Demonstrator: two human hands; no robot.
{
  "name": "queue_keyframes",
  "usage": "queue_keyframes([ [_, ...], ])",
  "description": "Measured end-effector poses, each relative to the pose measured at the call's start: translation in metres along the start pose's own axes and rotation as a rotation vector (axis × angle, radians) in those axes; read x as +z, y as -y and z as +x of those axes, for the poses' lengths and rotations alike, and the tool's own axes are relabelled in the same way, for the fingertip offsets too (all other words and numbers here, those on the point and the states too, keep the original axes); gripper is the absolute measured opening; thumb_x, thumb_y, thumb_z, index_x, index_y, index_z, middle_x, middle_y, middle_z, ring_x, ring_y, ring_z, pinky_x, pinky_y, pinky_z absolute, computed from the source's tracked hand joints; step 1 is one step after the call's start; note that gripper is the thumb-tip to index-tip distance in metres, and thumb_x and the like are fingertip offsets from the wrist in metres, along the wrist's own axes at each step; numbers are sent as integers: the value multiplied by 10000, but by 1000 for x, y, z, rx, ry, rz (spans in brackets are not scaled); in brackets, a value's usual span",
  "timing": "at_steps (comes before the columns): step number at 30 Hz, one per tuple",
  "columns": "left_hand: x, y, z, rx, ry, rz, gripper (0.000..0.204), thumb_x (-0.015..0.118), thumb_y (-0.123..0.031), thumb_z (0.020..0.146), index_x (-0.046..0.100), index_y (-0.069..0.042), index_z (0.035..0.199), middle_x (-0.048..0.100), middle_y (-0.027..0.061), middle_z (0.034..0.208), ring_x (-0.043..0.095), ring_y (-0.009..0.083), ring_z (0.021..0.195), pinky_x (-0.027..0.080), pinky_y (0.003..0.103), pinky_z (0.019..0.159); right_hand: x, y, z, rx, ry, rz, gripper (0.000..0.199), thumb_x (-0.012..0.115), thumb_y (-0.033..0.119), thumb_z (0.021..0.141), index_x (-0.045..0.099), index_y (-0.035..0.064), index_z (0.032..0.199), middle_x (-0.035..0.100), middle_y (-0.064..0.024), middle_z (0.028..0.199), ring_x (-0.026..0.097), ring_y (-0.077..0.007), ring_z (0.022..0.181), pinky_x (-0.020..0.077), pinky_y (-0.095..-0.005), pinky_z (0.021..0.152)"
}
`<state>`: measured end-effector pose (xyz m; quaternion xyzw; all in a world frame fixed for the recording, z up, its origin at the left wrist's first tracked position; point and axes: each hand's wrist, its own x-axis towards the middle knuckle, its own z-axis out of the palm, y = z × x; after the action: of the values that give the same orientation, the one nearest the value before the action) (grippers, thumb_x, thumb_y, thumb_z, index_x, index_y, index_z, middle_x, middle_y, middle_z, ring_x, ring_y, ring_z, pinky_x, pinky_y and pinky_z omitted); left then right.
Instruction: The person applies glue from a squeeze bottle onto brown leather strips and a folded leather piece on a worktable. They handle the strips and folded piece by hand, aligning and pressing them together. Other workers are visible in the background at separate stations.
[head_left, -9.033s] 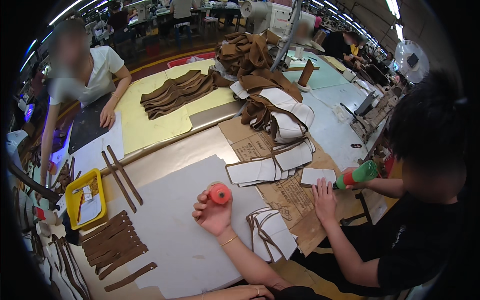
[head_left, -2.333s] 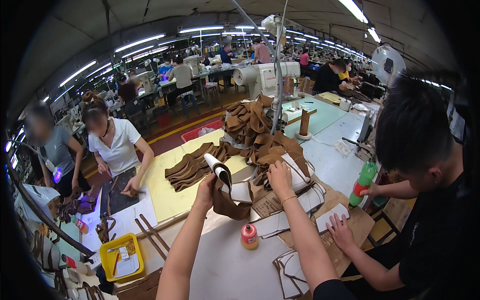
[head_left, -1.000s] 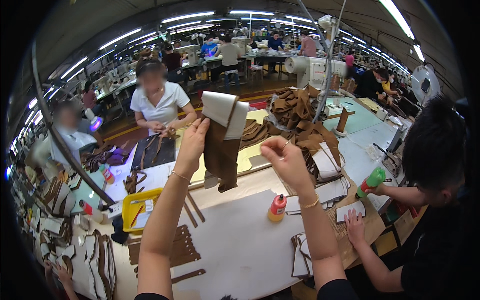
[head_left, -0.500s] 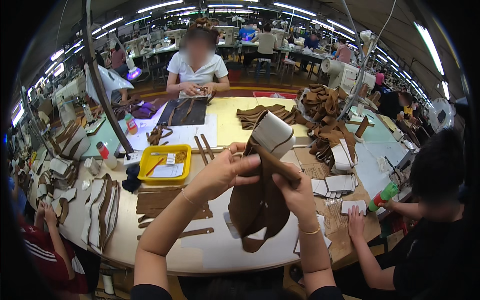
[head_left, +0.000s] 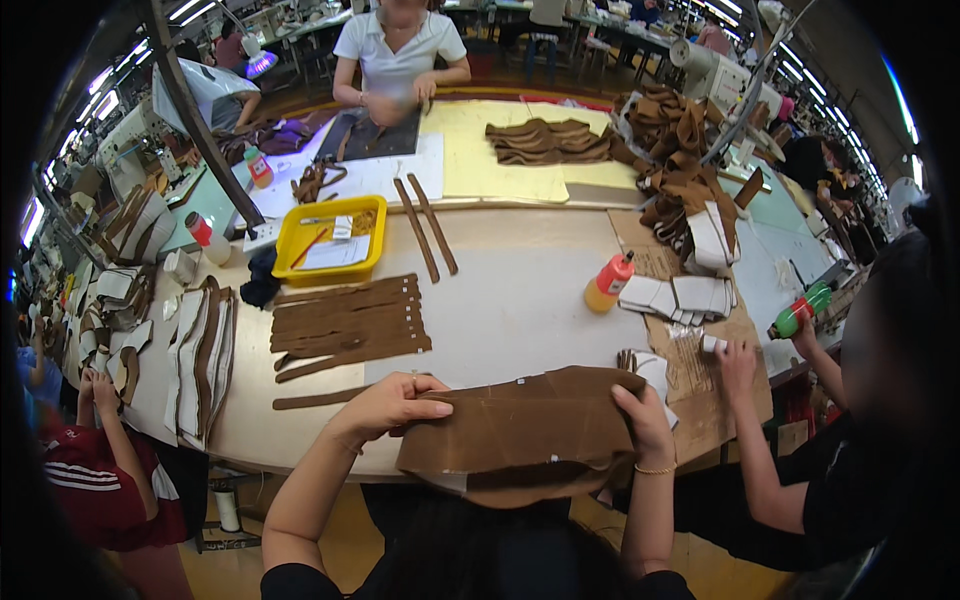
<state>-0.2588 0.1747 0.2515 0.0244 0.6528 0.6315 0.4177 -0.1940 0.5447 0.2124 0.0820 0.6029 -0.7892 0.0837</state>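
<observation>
A wide brown fabric or leather-like piece with small pale marks along its edges stretches between my hands at the table's front edge. Gripping its left end, my left hand has its thumb on top and the other fingers partly tucked beneath. My right hand holds the opposite end the same way, thumb on the brown face. A layer hangs open along the piece's lower edge, with a bit of white showing inside. Left of my hands lies a row of brown strips with pale tabs, beside one separate strip.
A yellow tray with paper and a pencil stands beyond the strips. A bottle of orange liquid stands near white pieces at right. Brown pieces are heaped far right. Co-workers sit across and on both sides; one holds a green bottle.
My hands have lowered the brown piece toward me and spread it sideways; before, it hung folded with its white side showing. The view has tilted down. The right co-worker's hand has moved.
</observation>
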Motion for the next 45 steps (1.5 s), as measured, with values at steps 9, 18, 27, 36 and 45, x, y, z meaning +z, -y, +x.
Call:
queue_keyframes([
  [9, -17, 98, 61, 95, -270, 505, 441, 732, -192, 801, 605, 21, 1166, 673, 116, 999, 630, 183, 910, 492, 293, 819, 21, -16, 17, -373, -266, -895, 332, 702, 146, 832, 616, 4, 1119, 643, -139, 1029, 627, -275, 970, 489, -332, 846],
  [18, 0, 77, 42, 216, -156, 324, 398, 726, -166, 825, 621, -39, 1187, 667, 62, 1040, 587, 124, 960, 473, 273, 843, 84, -48, 79, -592, 415, -1026, 461, 656, 300, 868, 553, 50, 1241, 636, -128, 1069, 599, -309, 1032, 415, -387, 1007],
  [27, 11, 26, 33, 176, -16, 368, 368, 769, -259, 798, 671, -82, 1105, 650, 11, 941, 558, 102, 846, 454, 250, 755, 91, 1, 75, 15, 825, -502, 342, 623, 340, 931, 609, 16, 823, 484, 21, 632, 400, -59, 642, 370, -248, 570],
  [36, 51, -14, 56, 94, 385, -188, 295, 752, -127, 802, 664, 5, 1051, 681, 42, 957, 602, 99, 888, 469, 260, 830, 60, 33, 45, -41, 633, -111, 282, 630, 296, 933, 604, 34, 829, 526, 71, 728, 441, -23, 696, 383, -200, 616],
  [45, 51, -35, 75, 389, 271, -229, 262, 710, -150, 838, 633, 4, 1035, 648, 60, 956, 581, 108, 866, 469, 268, 808, 51, 38, 27, -37, 310, 242, 388, 653, 353, 896, 618, -27, 966, 651, -64, 924, 600, -113, 836, 489, -247, 759],
])
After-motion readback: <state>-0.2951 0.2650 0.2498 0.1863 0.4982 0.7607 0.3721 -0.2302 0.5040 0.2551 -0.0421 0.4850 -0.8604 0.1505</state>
